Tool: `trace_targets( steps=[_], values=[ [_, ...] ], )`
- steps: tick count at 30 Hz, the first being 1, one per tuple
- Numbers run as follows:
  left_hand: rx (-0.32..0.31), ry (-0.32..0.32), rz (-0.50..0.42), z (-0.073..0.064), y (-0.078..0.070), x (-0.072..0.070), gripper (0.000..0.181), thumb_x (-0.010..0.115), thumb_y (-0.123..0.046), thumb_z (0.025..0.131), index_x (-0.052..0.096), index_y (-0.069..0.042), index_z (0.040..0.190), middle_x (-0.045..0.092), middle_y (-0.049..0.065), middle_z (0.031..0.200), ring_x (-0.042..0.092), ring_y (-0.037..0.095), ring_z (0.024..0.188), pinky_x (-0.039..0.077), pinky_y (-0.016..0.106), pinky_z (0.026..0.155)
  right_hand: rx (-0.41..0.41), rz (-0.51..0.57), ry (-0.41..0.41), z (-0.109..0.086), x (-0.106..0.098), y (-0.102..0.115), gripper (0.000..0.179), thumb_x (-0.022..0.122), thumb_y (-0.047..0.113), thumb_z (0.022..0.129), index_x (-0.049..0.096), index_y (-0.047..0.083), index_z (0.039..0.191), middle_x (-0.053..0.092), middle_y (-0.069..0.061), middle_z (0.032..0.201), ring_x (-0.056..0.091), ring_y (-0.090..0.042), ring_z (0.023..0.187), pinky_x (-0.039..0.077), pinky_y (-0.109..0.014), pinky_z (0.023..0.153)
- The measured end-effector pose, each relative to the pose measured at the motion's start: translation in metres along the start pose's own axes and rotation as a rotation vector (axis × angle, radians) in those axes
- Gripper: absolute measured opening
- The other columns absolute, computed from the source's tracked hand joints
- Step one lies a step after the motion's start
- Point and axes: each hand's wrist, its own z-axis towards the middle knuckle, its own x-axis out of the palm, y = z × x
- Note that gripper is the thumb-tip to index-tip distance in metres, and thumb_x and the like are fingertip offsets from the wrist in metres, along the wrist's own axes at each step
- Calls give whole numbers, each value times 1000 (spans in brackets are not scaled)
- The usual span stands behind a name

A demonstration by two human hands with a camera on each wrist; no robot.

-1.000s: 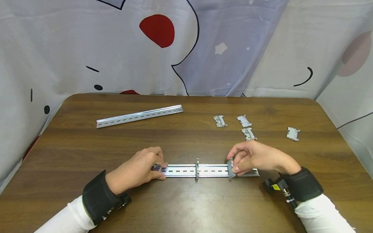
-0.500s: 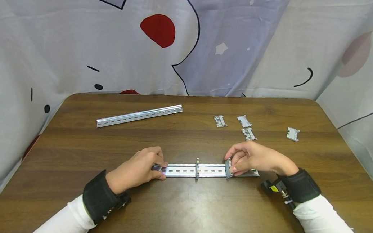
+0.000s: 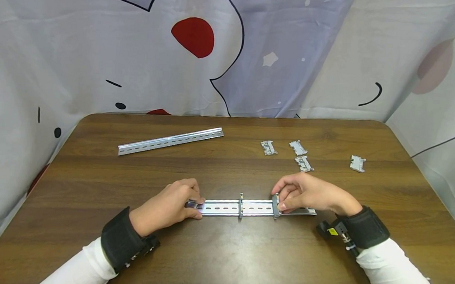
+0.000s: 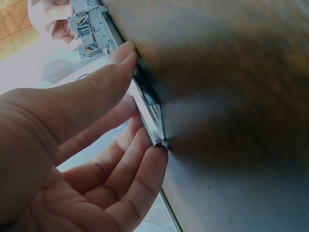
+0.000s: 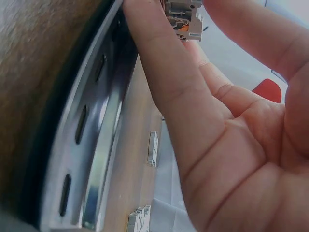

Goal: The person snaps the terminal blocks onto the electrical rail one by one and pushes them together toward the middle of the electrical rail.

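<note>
A slotted metal DIN rail [image 3: 223,208] lies across the table in front of me. My left hand [image 3: 169,202] grips its left end, thumb on the near edge and fingers on the far edge. Around the rail's middle stands a thin grey terminal block [image 3: 240,206]. To the right of it, my right hand [image 3: 315,193] pinches a second grey terminal block [image 3: 275,206] that stands across the rail. In the right wrist view, part of a terminal block [image 5: 185,19] shows behind the fingers, and the bare rail [image 5: 82,125] runs beside the hand.
Another DIN rail [image 3: 170,142] lies at the back left of the wooden table [image 3: 89,185]. Several loose terminal blocks lie at the back right, among them one block [image 3: 268,147] on its own and one farther right [image 3: 357,163]. A printed cloth hangs behind the table.
My right hand has slid a little to the left along the rail, and the terminal block in its fingers has moved with it. The left hand and the rail have stayed put.
</note>
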Motion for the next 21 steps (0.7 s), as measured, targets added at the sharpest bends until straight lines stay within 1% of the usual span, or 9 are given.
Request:
trace_targets(
  steps=[14,21],
  values=[
    [-10,3,-1,0,0,0,28,84,-23,76,77,-7,98,56,-4,89,56,12,83,49,27,71,-30,-18,4,0,0,-1,34,73,9,87,60,0,117,71,-15,98,68,-25,91,55,-30,75],
    [-14,3,-7,0,-1,0,27,84,-23,76,77,-8,98,56,-4,89,57,13,83,49,26,71,-41,-9,-2,1,2,-1,35,73,9,87,60,-1,118,71,-15,99,68,-26,92,55,-32,77]
  ],
)
